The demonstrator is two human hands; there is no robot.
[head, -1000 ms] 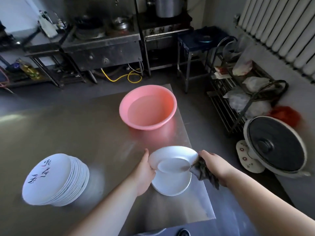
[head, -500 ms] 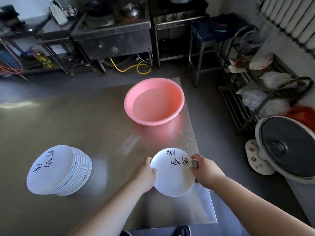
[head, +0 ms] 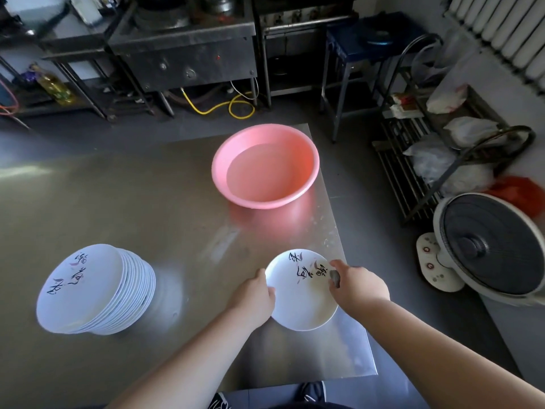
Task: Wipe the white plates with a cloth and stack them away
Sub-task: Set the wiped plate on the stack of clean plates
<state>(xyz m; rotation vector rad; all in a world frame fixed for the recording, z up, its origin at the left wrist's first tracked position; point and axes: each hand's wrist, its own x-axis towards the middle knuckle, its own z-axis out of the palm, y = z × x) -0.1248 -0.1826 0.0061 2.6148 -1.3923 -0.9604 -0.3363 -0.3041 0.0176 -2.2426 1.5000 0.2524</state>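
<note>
White plate [head: 298,302] (upside down) held between both hands.

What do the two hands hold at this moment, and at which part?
The left hand grips the white plate at its left rim. The right hand holds a dark cloth bunched against the plate's right side.
</note>
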